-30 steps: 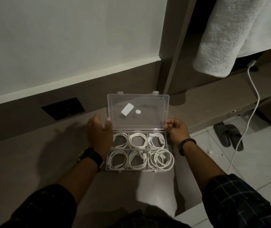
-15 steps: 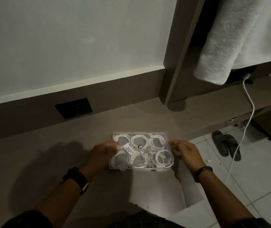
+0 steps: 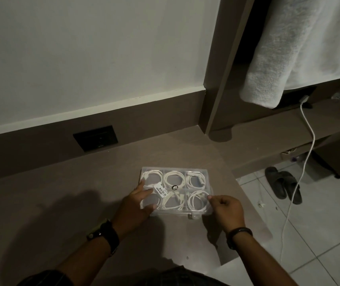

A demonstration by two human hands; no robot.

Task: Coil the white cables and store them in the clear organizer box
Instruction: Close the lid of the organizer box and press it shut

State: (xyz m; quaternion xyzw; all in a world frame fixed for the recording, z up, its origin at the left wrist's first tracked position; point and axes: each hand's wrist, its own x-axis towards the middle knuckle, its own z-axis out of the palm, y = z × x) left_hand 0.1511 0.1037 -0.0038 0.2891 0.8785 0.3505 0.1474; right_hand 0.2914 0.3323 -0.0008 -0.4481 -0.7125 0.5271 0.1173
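black wall socket (image 3: 95, 138); hanging towel (image 3: 276, 58); dark slippers (image 3: 283, 186) on tiled floor (image 3: 319, 234)

Print on the lid's barcode sticker (image 3: 161, 190) too small to read, left hand (image 3: 136, 205) covering the lower-left compartment's coil, towel (image 3: 301, 48) cut off at the upper right, both sleeves cropped along the bottom edge

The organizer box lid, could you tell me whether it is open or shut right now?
Shut. The clear organizer box has its lid lying flat over the coiled white cables, stickers facing up, with the left hand pressing on it.
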